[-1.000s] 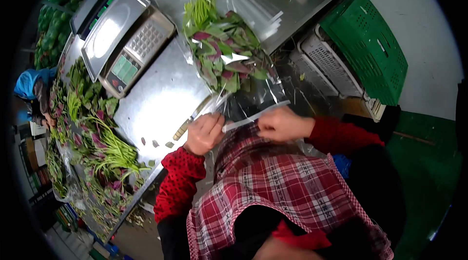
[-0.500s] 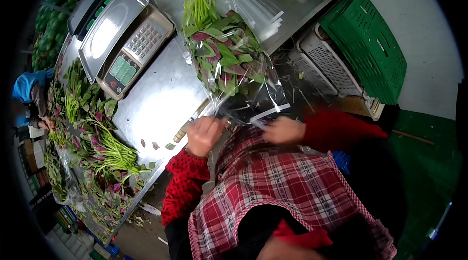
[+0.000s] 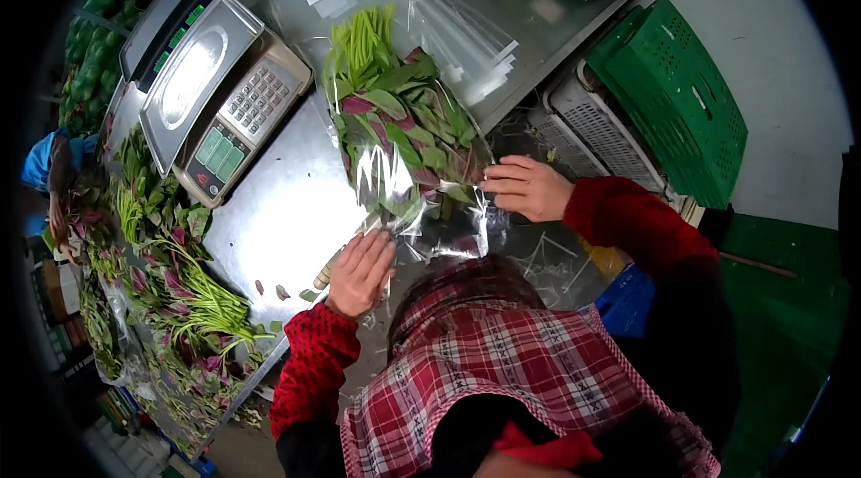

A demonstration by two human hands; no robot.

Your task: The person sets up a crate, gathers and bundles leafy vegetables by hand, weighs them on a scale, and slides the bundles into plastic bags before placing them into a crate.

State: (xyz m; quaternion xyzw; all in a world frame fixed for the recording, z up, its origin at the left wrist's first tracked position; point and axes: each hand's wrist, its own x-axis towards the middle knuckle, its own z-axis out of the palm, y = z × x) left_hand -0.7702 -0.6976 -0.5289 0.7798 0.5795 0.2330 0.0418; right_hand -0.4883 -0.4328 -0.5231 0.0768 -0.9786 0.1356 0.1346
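A clear plastic bag (image 3: 466, 236) packed with green and purple-red leafy greens (image 3: 408, 124), which look like amaranth, lies on the metal table, stems pointing away from me. My left hand (image 3: 361, 273) rests flat at the bag's lower left corner, fingers stretched out. Beside it the wooden handle (image 3: 325, 275) of a tool, perhaps a knife, shows partly under the fingers. On the bag's right edge lies my right hand (image 3: 531, 189), its fingers extended and touching the plastic.
A weighing scale (image 3: 242, 110) stands left of the bag, with loose bunches of greens (image 3: 202, 294) along the table's left side. Flat empty bags (image 3: 457, 25) lie behind. Green crates (image 3: 673, 101) and a grey crate (image 3: 610, 128) stand at right. Another person's hand (image 3: 67, 251) is at far left.
My right hand has moved up and right from the bag's near edge to its side, fingers now spread. My left hand has gone from closed to flat, slightly lower. The bag's white-strip edge has dropped from view.
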